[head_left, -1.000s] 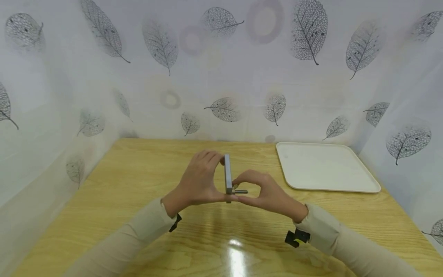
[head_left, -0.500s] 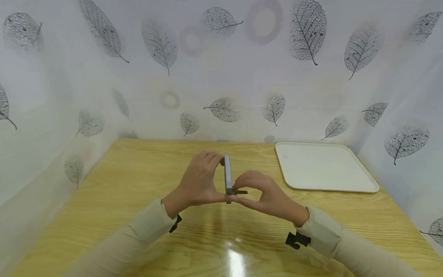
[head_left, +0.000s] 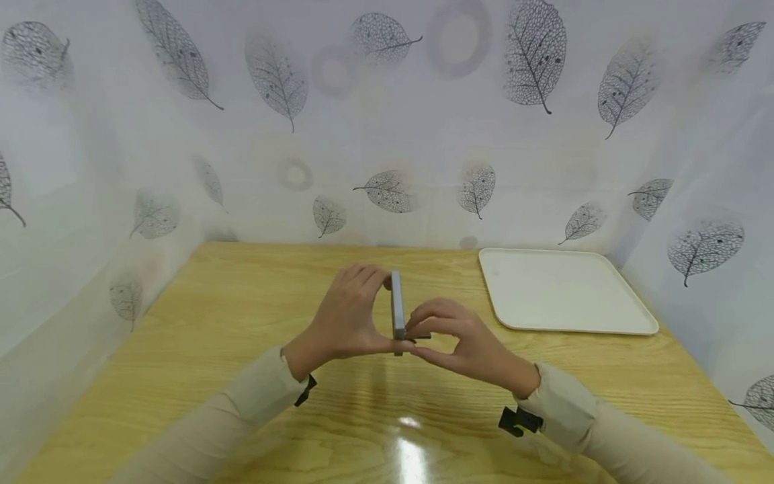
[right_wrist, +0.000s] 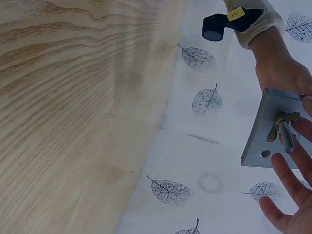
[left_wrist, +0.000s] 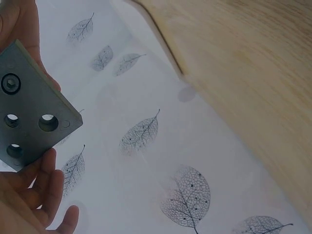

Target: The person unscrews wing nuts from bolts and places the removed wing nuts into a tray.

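Note:
In the head view my left hand grips a grey metal plate by its edges, thumb below and fingers above, holding it upright over the table. The left wrist view shows several holes in the plate and a socket-head bolt seated in one of them. On the far face, a brass-coloured wing nut sits on the bolt's threaded end, close to the plate. My right hand has its fingers and thumb curled around the wing nut; the fingertips partly hide it in the head view.
A white rectangular tray lies at the back right of the wooden table. Leaf-printed white cloth hangs behind the table and along both sides. A black wrist mount is strapped at the right sleeve.
My right fingers have shifted around the wing nut, with more fingers now bent over the bolt. My left hand and the plate stay almost in place.

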`<state>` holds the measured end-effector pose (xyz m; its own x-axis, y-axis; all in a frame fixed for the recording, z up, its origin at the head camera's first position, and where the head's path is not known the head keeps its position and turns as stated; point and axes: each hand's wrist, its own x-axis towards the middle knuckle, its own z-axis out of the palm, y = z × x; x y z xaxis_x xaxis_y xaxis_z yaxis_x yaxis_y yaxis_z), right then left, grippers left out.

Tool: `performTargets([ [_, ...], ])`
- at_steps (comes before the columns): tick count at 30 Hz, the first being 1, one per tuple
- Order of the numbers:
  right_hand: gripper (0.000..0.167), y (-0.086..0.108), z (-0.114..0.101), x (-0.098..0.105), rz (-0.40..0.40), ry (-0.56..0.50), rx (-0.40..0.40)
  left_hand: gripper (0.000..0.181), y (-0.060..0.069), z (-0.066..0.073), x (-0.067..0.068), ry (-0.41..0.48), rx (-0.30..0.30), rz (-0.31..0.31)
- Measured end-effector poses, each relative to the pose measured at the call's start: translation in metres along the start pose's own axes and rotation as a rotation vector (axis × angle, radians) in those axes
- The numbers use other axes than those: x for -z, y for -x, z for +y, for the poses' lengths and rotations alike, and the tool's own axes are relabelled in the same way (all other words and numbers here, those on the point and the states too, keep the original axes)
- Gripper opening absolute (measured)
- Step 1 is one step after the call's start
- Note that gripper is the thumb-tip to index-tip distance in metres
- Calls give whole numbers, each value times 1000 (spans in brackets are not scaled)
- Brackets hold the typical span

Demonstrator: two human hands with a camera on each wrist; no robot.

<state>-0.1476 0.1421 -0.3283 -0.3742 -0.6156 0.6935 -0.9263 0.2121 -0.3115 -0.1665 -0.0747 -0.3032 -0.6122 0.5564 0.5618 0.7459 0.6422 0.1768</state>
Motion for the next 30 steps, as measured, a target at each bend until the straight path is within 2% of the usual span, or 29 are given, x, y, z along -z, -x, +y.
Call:
performTargets([
  [4, 20, -1, 1, 1, -6, -21, -16, 80, 1, 0, -1, 9, 1, -5],
  [10, 14, -2, 4, 2, -29, -53, -88, 78, 0, 1, -3, 15, -5, -2],
  [18, 21, 0, 7, -2, -46, -53, -152, 78, 0, 0, -1, 18, -4, -5],
  [27, 33, 1, 9, -2, -60, -4, -207, 81, -1, -1, -1, 14, -2, -10],
  [30, 33, 1, 9, -1, -63, 0, -212, 81, -1, -1, -1, 17, 3, -14],
])
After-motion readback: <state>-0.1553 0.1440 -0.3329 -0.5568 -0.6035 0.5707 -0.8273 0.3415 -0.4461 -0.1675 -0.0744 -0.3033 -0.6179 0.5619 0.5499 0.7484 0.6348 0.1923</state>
